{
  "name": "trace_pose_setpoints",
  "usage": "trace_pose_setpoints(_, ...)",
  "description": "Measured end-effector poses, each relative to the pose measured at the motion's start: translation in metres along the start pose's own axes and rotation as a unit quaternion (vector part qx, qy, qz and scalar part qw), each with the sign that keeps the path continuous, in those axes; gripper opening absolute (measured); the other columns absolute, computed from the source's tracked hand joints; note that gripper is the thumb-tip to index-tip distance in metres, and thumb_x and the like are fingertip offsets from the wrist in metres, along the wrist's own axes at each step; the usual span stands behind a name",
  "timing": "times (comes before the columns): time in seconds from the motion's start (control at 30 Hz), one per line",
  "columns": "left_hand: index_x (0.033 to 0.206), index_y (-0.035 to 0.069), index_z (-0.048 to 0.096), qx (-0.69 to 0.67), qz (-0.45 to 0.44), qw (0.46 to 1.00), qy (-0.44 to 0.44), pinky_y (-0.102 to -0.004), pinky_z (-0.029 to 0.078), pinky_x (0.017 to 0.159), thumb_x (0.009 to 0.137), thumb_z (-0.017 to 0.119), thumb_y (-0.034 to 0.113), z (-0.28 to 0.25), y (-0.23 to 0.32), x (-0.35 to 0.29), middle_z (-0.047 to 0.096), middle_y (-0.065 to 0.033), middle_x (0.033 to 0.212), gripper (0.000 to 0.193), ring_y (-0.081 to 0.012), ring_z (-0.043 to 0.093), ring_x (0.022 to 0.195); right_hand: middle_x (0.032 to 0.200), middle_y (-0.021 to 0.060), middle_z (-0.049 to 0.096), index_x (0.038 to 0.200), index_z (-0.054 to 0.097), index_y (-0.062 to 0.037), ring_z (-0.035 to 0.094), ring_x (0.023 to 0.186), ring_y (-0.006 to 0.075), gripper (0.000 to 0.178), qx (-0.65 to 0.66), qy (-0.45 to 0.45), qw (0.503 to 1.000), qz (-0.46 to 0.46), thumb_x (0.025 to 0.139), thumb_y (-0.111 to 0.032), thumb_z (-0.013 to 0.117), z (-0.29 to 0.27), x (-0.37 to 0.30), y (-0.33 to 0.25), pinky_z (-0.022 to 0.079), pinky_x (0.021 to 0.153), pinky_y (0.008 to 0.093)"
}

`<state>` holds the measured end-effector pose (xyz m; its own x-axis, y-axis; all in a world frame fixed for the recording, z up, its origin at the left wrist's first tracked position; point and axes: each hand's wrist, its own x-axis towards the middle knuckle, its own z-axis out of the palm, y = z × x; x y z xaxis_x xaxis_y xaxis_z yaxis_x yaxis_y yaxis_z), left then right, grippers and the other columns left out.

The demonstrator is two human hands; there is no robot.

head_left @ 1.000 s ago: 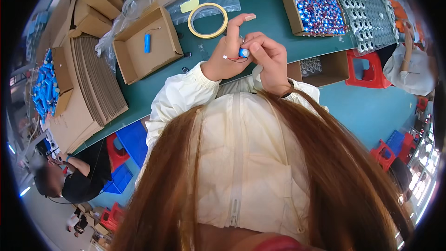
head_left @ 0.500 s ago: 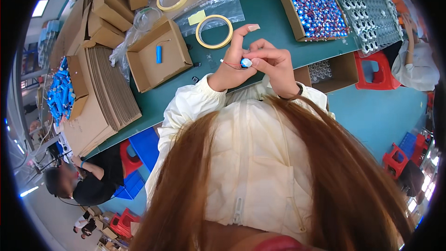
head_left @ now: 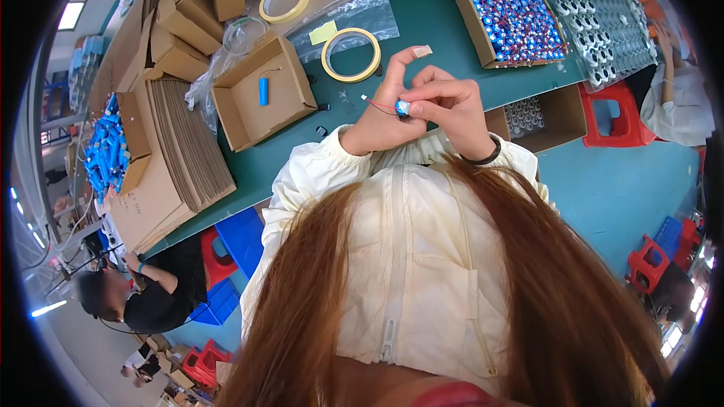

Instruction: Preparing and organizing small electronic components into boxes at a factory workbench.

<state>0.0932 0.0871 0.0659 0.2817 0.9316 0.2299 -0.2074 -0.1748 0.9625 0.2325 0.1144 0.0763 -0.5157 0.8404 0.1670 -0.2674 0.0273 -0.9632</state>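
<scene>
A blue cylindrical battery [head_left: 403, 108] with a whitish end, thin red and dark wires and a small white connector [head_left: 364, 97] is between my hands. My left hand [head_left: 381, 122] is curled around its body, most of which is hidden. The left index finger points up and away, with a small pale strip [head_left: 423, 51] that looks like tape on its tip. With thumb and forefinger my right hand [head_left: 457, 111] pinches at the battery's end. Left of my hands, another blue battery [head_left: 263, 91] with a wire lies in a shallow open cardboard box [head_left: 245, 126].
Two tape rolls [head_left: 375, 66] [head_left: 303, 13] and a clear plastic bag [head_left: 362, 11] lie on the green table [head_left: 422, 15]. Upper right stand a box of wired batteries [head_left: 516, 26] and white holders [head_left: 596, 38]. Blue batteries [head_left: 108, 147] and stacked cardboard [head_left: 185, 143] are at left. People sit both sides.
The view has shifted slightly, so the table things appear a little further right. My hands keep their hold on the battery; the connector and wires now show more clearly.
</scene>
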Motion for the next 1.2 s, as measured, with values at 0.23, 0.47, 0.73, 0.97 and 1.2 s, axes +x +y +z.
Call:
trace_pose_setpoints(0.23, 0.135, 0.011, 0.018, -0.025, -0.024, 0.999, 0.004, -0.0176, 0.035, 0.062, 0.072, 0.047, -0.01, 0.005, 0.002, -0.002, 0.047, -0.0017, 0.089, 0.073, -0.0043, 0.043, 0.073, 0.078, 0.0047, 0.057, 0.084, 0.068, 0.0002, 0.057, 0.072, 0.0116, 0.015, 0.032, -0.035, 0.997, 0.054, 0.071, 0.005, 0.064, -0.002, 0.001, -0.006, 0.045, 0.066, 0.0208)
trace_pose_setpoints(0.47, 0.132, 0.008, 0.02, -0.045, -0.048, 0.998, -0.005, -0.0228, 0.038, 0.077, 0.068, 0.049, -0.008, 0.007, 0.011, -0.005, 0.048, -0.0067, 0.099, 0.073, -0.0107, 0.046, 0.088, 0.082, 0.005, 0.059, 0.086, 0.067, 0.0013, 0.058, 0.074, 0.0117, 0.014, 0.052, -0.061, 0.995, 0.063, 0.073, 0.006, 0.062, -0.003, -0.001, -0.007, 0.046, 0.068, 0.0209)
trace_pose_setpoints(0.73, 0.134, 0.01, 0.015, -0.012, -0.044, 0.999, -0.014, -0.023, 0.04, 0.074, 0.065, 0.051, -0.009, 0.006, 0.011, -0.01, 0.049, -0.007, 0.096, 0.08, -0.0106, 0.048, 0.086, 0.083, 0.0063, 0.053, 0.087, 0.065, 0.0031, 0.047, 0.067, 0.0074, 0.018, -0.071, -0.063, 0.995, -0.028, 0.069, 0.007, 0.063, -0.004, -0.006, -0.006, 0.033, 0.053, 0.017)
trace_pose_setpoints(0.97, 0.133, 0.01, 0.016, -0.024, -0.095, 0.995, 0.016, -0.0213, 0.041, 0.066, 0.069, 0.061, -0.002, 0.01, 0.017, -0.015, 0.05, -0.0051, 0.092, 0.08, -0.0075, 0.05, 0.075, 0.082, 0.0047, 0.051, 0.084, 0.065, 0.0023, 0.04, 0.058, 0.0026, 0.019, -0.123, -0.047, 0.986, -0.101, 0.065, 0.006, 0.064, 0.002, -0.007, -0.007, 0.026, 0.045, 0.0151)
trace_pose_setpoints(1.2, 0.134, 0.012, 0.015, -0.028, -0.09, 0.995, 0.036, -0.0189, 0.034, 0.056, 0.069, 0.059, -0.004, 0.009, 0.021, -0.022, 0.045, 0.0004, 0.079, 0.079, -0.0035, 0.042, 0.066, 0.079, 0.0037, 0.053, 0.086, 0.066, -0.0023, 0.036, 0.051, 0.0037, 0.028, -0.222, -0.018, 0.947, -0.232, 0.059, 0.005, 0.068, 0.01, -0.006, -0.009, 0.025, 0.041, 0.0171)
